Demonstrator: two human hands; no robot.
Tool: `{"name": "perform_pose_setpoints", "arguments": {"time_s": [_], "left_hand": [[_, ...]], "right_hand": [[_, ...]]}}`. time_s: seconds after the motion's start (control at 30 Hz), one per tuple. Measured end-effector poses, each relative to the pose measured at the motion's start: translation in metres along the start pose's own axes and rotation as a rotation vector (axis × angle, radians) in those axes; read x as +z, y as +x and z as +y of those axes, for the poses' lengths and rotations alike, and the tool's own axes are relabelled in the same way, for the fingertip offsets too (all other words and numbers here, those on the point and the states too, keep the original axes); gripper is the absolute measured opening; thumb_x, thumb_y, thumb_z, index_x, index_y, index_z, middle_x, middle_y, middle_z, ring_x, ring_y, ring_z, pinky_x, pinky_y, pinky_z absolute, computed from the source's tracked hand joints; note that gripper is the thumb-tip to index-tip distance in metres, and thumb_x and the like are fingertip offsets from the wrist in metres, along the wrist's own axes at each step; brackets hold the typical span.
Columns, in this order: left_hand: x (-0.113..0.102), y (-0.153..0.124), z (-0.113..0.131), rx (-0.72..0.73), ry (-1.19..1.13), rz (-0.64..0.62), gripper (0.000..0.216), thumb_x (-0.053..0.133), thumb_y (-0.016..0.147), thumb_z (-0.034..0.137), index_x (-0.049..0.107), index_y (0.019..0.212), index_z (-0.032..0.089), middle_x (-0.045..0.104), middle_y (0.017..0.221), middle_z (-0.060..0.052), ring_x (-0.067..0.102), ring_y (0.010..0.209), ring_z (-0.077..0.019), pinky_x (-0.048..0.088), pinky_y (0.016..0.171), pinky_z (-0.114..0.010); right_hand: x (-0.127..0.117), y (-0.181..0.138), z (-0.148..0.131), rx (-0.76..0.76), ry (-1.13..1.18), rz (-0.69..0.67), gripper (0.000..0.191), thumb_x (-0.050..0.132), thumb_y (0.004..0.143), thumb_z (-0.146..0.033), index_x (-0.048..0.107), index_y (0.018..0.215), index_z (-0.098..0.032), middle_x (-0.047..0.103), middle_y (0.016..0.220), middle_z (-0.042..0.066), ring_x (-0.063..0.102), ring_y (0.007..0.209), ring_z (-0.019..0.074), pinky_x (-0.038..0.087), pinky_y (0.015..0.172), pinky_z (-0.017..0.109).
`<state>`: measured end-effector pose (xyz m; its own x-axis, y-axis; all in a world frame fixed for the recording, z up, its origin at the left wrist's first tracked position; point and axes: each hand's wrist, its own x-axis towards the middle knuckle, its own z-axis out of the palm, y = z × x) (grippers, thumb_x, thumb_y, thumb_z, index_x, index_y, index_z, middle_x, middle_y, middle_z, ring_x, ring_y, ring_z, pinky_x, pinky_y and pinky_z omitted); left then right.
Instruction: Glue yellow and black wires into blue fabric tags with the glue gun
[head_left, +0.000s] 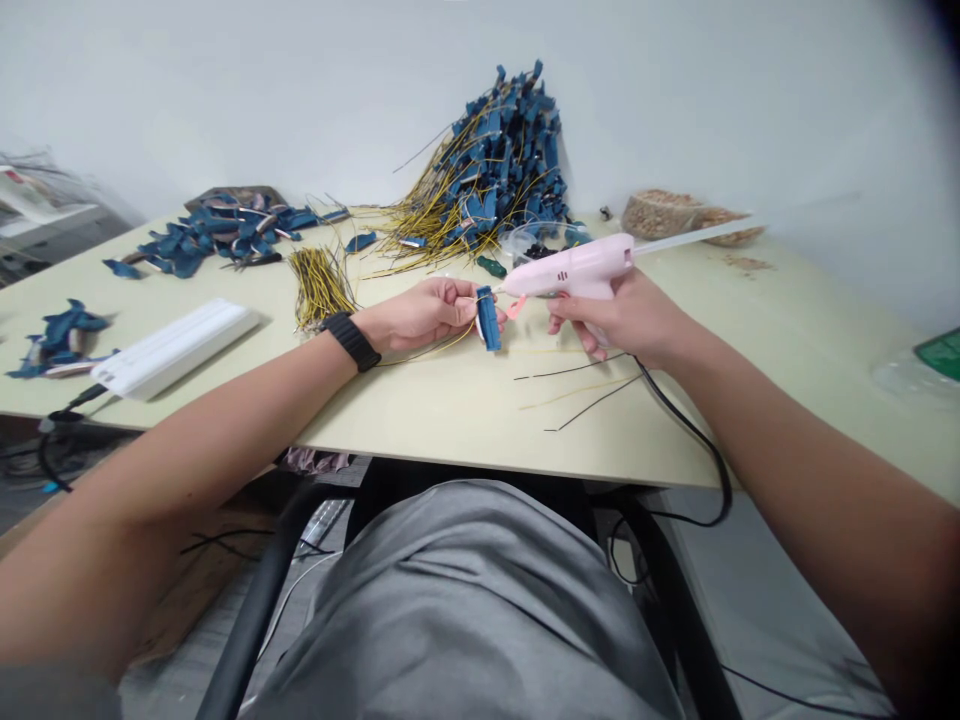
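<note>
My left hand [426,312] pinches a small blue fabric piece [488,317] that has a yellow wire trailing back under the hand. My right hand [626,318] grips a pink hot glue gun [577,270], a finger on its trigger. The gun's nozzle touches the top of the blue piece. A white glue stick [694,236] juts out of the gun's back. The gun's black cord [686,430] runs off the table's front edge. A black watch [351,341] is on my left wrist.
A tall heap of blue pieces with yellow wires [491,170] stands at the back by the wall. More blue pieces [217,232] lie back left, a bundle of yellow wires [319,285] and a white power strip [176,347] to the left. Loose wires [577,385] lie near the front edge.
</note>
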<state>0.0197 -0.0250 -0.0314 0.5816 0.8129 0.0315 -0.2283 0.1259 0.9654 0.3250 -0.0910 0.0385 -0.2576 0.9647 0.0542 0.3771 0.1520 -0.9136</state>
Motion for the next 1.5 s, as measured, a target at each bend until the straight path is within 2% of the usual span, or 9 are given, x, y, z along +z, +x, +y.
{"name": "perform_pose_setpoints", "arguments": {"time_s": [0.23,0.37,0.47,0.63,0.83,1.07,1.23,1.37,1.5], "left_hand": [[-0.002,0.001,0.002,0.003,-0.013,-0.069,0.018,0.108,0.103,0.006,0.091,0.099,0.009,0.092,0.103,-0.013,0.087,0.095,-0.0201,0.066,0.096,-0.032],[-0.001,0.0,0.003,0.007,-0.018,-0.1,0.014,0.105,0.1,0.0,0.094,0.103,0.008,0.093,0.102,-0.012,0.088,0.094,-0.0178,0.067,0.097,-0.028],[0.0,0.0,0.004,0.009,-0.004,-0.092,0.012,0.101,0.101,-0.002,0.094,0.103,0.007,0.094,0.102,-0.012,0.089,0.095,-0.018,0.068,0.097,-0.027],[0.002,0.001,0.003,0.009,0.04,-0.048,0.016,0.099,0.102,-0.002,0.091,0.098,0.01,0.095,0.104,-0.015,0.091,0.097,-0.0227,0.071,0.11,-0.037],[0.005,0.001,0.004,0.011,0.045,-0.045,0.018,0.099,0.103,-0.001,0.089,0.094,0.011,0.083,0.076,-0.006,0.086,0.08,-0.0211,0.071,0.106,-0.035],[0.008,0.0,0.006,0.022,0.049,-0.054,0.019,0.104,0.105,0.007,0.089,0.093,0.011,0.092,0.094,-0.013,0.091,0.095,-0.0234,0.073,0.102,-0.032],[0.005,0.001,0.004,0.025,0.035,-0.056,0.021,0.108,0.104,0.011,0.09,0.094,0.012,0.088,0.086,-0.011,0.091,0.092,-0.023,0.075,0.101,-0.032],[0.003,0.001,0.003,0.025,0.051,-0.072,0.019,0.111,0.103,0.016,0.093,0.101,0.012,0.095,0.099,-0.015,0.094,0.101,-0.0263,0.076,0.1,-0.032],[0.003,0.0,0.004,0.038,0.062,-0.079,0.015,0.108,0.103,0.012,0.093,0.099,0.011,0.092,0.091,-0.013,0.093,0.097,-0.0254,0.076,0.102,-0.032]], "right_hand": [[0.003,-0.001,-0.003,0.025,-0.025,0.038,0.013,0.086,0.107,-0.007,0.087,0.105,-0.02,0.086,0.083,0.003,0.056,0.045,0.0118,0.048,0.037,0.028],[0.006,-0.005,-0.009,0.051,-0.017,0.044,0.019,0.079,0.113,-0.002,0.084,0.104,-0.018,0.084,0.082,0.002,0.055,0.044,0.0109,0.047,0.036,0.028],[0.005,-0.003,-0.006,0.035,-0.003,0.045,0.018,0.085,0.11,-0.001,0.085,0.107,-0.019,0.083,0.079,0.0,0.054,0.043,0.0104,0.047,0.036,0.026],[0.0,0.005,0.005,-0.011,-0.014,0.026,0.017,0.088,0.108,-0.007,0.083,0.099,-0.022,0.084,0.081,0.002,0.056,0.045,0.0111,0.049,0.037,0.026],[-0.003,0.005,0.009,-0.048,-0.027,0.008,0.018,0.1,0.1,-0.021,0.082,0.102,-0.023,0.085,0.081,0.005,0.055,0.048,0.0131,0.045,0.035,0.027],[-0.003,0.005,0.009,-0.061,-0.007,-0.022,0.014,0.094,0.1,-0.022,0.082,0.106,-0.023,0.082,0.077,0.004,0.054,0.047,0.0143,0.044,0.035,0.027],[-0.003,0.005,0.009,-0.045,-0.021,-0.016,0.016,0.096,0.101,-0.023,0.082,0.108,-0.023,0.083,0.08,0.005,0.054,0.047,0.0141,0.044,0.036,0.028],[-0.003,0.004,0.008,-0.045,-0.022,-0.014,0.017,0.097,0.101,-0.024,0.082,0.109,-0.023,0.082,0.078,0.004,0.054,0.048,0.0146,0.045,0.038,0.028],[-0.004,0.003,0.008,-0.045,-0.026,-0.004,0.02,0.101,0.098,-0.027,0.081,0.102,-0.025,0.081,0.076,0.003,0.053,0.048,0.0147,0.044,0.037,0.029]]}}
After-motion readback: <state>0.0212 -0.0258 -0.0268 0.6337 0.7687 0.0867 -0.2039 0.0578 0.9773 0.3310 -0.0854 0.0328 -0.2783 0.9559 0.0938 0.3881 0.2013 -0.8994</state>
